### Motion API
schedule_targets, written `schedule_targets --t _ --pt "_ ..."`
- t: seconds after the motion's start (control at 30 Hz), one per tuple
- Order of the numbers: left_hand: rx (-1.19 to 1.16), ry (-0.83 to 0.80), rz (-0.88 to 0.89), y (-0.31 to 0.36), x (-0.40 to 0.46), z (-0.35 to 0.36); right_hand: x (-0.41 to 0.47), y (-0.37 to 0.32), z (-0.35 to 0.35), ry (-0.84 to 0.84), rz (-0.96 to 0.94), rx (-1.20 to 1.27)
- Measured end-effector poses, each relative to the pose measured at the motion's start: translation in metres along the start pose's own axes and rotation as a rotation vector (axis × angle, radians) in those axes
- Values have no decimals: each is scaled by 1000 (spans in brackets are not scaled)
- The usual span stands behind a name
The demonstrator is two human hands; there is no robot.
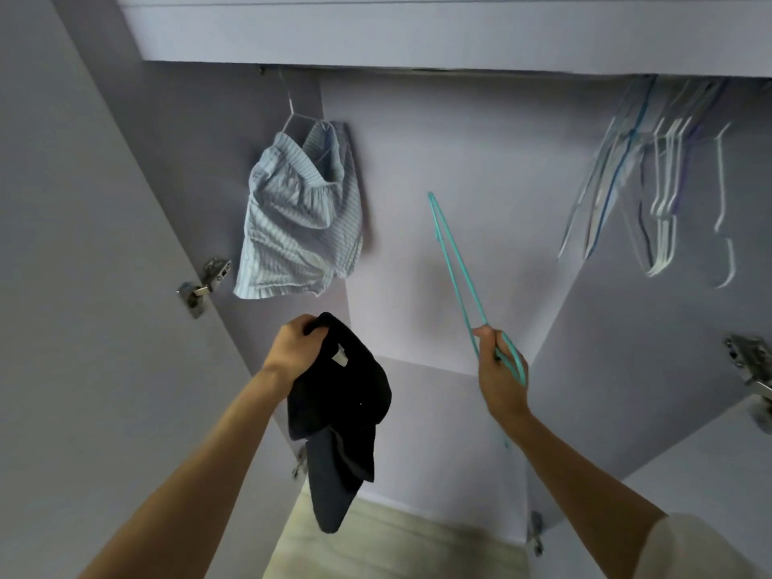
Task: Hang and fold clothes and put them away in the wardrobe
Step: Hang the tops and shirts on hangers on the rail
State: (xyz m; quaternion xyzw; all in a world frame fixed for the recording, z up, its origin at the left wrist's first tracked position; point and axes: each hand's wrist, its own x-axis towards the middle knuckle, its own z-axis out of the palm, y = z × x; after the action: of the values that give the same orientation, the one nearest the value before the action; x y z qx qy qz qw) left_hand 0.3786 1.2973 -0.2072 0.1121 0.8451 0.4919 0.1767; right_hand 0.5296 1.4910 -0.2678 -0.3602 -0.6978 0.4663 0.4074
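in the head view, the only one we have, we look into an open wardrobe (459, 169) with lilac walls. at lower centre of the frame our left hand (292, 348) has its fingers curled tightly round the top of a black garment (338, 411), which hangs bunched and limp below the fist, a small white label showing near the grip. to the right of centre our right hand (499, 365) pinches a teal hanger (455, 265) near one end; the hanger is seen almost edge-on and slants up and to the left into the wardrobe, well apart from the black garment. neither hand is free.

in the upper left of the frame a striped pale blue garment (298, 215) already hangs from a white wire hanger (292, 114) hooked on the rail (275, 70) under the top panel. in the upper right a cluster of spare hangers (660, 190), white, blue and purple, hangs bare from the same rail.

we judge the task to be at an early stage: one piece is hung, and the black garment is in hand but not yet on the teal hanger. what is left here is to thread the hanger into the garment, hook it on the rail, and then deal with whatever other clothes lie outside the frame. we see nothing folded or shelved.
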Motion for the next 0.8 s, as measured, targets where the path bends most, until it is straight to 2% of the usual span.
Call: schedule_targets --t 0.1,0.2,0.37,0.53,0.8 --pt "6 10 13 1 -3 -3 5 -16 7 -27 32 120" --pt "8 29 28 3 -4 -7 8 -34 10 -21 144 198" --pt "-26 29 30 6 -6 -13 14 -57 21 -22 389 579" --pt "-37 -8 48 13 -12 -24 21 -82 32 -127 469 870" --pt "1 -177 159 38 -34 -31 24 -103 52 -91 389 812"
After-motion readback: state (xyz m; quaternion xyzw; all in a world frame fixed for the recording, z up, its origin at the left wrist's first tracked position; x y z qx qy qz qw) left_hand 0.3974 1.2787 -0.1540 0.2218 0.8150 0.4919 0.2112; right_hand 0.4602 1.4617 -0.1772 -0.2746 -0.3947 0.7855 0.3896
